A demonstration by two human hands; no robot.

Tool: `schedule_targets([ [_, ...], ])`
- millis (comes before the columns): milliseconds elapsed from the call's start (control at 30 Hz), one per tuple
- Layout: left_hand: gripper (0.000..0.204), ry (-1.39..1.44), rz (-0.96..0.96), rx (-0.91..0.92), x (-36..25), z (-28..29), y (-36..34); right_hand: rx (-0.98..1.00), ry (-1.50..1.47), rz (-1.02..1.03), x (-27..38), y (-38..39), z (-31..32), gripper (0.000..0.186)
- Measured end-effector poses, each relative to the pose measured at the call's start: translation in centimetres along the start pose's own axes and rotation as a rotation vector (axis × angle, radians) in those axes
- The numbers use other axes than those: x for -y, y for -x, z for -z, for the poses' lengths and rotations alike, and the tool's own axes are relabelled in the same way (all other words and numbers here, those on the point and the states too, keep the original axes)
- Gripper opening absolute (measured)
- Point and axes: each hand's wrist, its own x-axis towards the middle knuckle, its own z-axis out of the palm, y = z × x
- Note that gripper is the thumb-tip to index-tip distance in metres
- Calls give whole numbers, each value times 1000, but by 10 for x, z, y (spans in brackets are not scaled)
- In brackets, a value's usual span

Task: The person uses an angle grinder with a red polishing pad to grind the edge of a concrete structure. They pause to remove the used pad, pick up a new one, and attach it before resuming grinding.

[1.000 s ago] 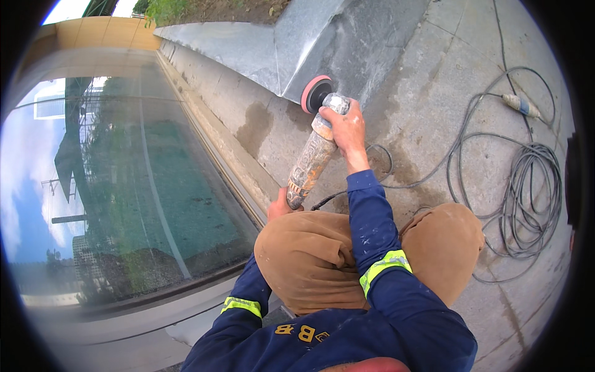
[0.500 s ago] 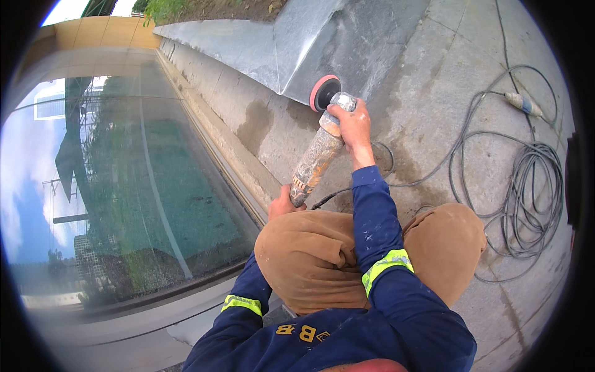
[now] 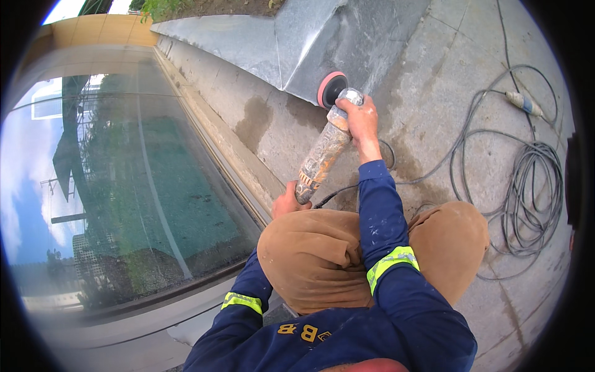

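Flanking the polisher (image 3: 325,150): window (image 3: 186,180), coiled cable (image 3: 515,201).

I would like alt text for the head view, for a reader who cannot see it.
A person's right hand grips a power polisher near its front, the left hand holds its rear end; its pink-rimmed disc is at a grey stone ledge. Cable lies coiled on pavement at right; reflective glass fills the left.

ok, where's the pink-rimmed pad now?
Head view, upper middle: the pink-rimmed pad sits on the far end of the power tool, by the grey slab, just beyond the right hand.
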Motion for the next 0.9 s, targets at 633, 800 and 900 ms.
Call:
schedule_targets([
  [633, 62, 0, 38, -74, 1, -4, 2, 7, 24, 77, 17, 14, -4, 63],
  [800, 63, -33, 14, -16, 6, -7, 1, -27, 70, -19, 2, 8, 1, 62],
  [900, 62, 0, 36, -30, 10, -9, 3, -27, 106, 11, 5, 12, -2, 62],
])
